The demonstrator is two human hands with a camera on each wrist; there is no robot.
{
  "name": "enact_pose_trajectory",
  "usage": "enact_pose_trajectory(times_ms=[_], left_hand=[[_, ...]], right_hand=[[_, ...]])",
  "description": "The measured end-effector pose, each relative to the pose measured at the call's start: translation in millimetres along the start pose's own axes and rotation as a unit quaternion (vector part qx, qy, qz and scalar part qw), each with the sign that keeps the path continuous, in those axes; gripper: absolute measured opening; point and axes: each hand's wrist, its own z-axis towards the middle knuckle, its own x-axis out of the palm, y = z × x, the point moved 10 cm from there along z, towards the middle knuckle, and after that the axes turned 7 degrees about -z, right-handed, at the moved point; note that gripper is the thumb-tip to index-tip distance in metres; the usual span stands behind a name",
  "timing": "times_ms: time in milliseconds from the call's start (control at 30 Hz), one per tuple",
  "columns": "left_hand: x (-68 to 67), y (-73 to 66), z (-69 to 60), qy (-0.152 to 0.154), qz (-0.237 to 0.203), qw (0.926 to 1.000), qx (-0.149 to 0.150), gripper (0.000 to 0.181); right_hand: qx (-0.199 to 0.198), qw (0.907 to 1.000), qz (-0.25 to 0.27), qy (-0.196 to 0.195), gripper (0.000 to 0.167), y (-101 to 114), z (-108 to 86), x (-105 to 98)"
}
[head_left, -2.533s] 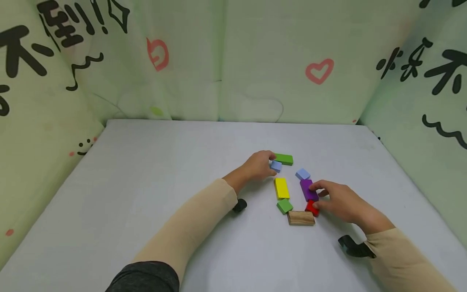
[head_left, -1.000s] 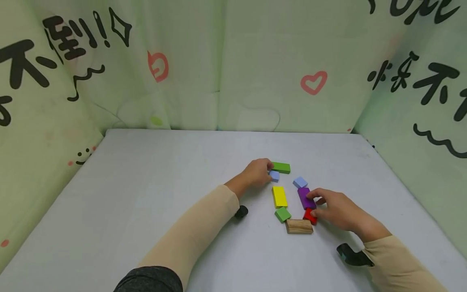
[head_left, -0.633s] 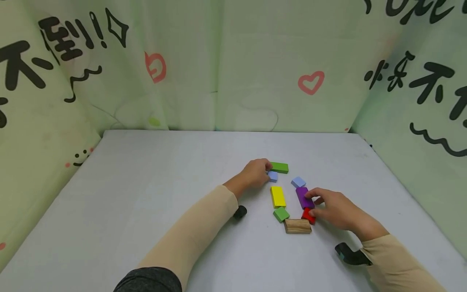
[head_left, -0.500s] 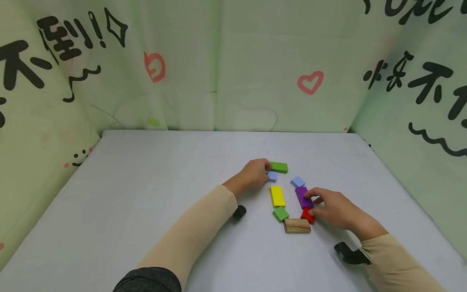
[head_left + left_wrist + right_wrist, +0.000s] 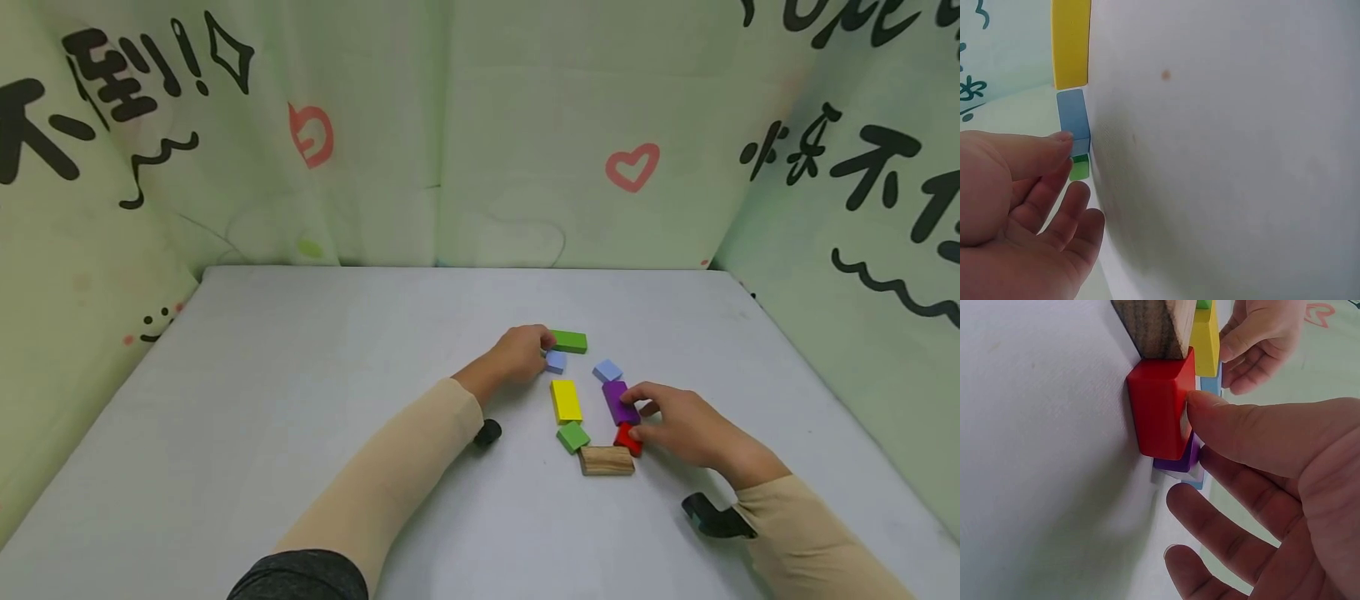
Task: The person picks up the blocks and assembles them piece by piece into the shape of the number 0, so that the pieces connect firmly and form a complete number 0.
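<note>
My left hand (image 5: 517, 354) is at the far end of a loose ring of blocks. Its thumb touches a light blue block (image 5: 1073, 112), and its index finger lies by the left end of a long green block (image 5: 570, 342). My right hand (image 5: 678, 425) is at the ring's right side. Its thumb rests on a red block (image 5: 1157, 409) and its index finger reaches a purple block (image 5: 618, 402). The other fingers of both hands are loosely bent, with nothing between them. Another light blue block (image 5: 607, 371) lies beyond the purple one.
A yellow block (image 5: 566, 402), a small green block (image 5: 573, 437) and a wood-grain block (image 5: 607, 461) form the ring's left and near sides. All lie on a white table (image 5: 300, 375). A printed curtain (image 5: 510, 125) stands around its back and sides.
The whole scene shifts in the head view as the camera moves. Both hands keep their places at the blocks, and the blocks keep their layout.
</note>
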Motion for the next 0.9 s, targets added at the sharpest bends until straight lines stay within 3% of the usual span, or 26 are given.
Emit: enact_pose_trajectory(times_ms=[900], left_hand=[[7.6,-6.0,-5.9,0.02,-0.003,0.9998,0.009,0.035]], right_hand=[[-0.004,1.0,0.002,0.004,0.043,0.9,-1.5,-0.6]])
